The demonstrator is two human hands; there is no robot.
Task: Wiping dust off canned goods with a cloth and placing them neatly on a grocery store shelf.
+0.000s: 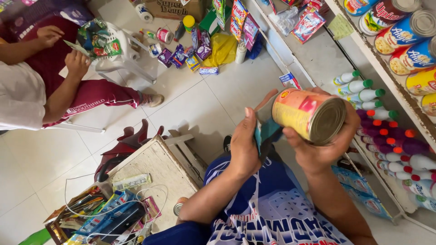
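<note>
My right hand grips a yellow and pink tin can, held on its side with its metal end facing me. My left hand presses a dark teal cloth against the can's left side. Both hands are in front of my blue printed shirt, beside the shop shelves.
Shelves on the right carry cans and rows of small bottles. A seated person at the left handles packets by a white plastic chair. Packets and bottles lie on the tiled floor. A wooden crate with cables stands at lower left.
</note>
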